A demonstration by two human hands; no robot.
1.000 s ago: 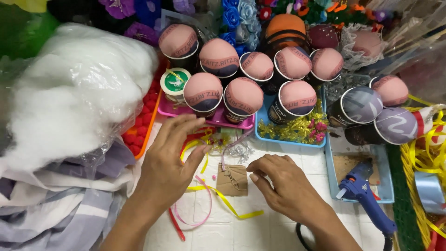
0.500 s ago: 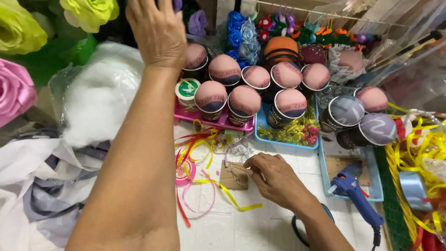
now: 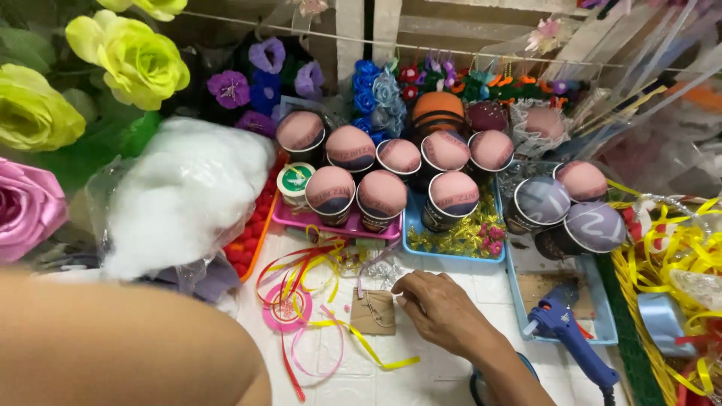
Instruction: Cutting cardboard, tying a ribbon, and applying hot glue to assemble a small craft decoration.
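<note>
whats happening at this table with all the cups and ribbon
A person sits at a craft table. Their right hand rests on the tabletop, fingers touching a small brown card beside loose ribbons. The left arm is raised, its hand out of view. Foam-topped cups fill trays behind, and a blue glue gun lies at right.

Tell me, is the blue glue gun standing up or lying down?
Lying down: the glue gun lies on its side across the blue tray, nozzle pointing left.
</note>
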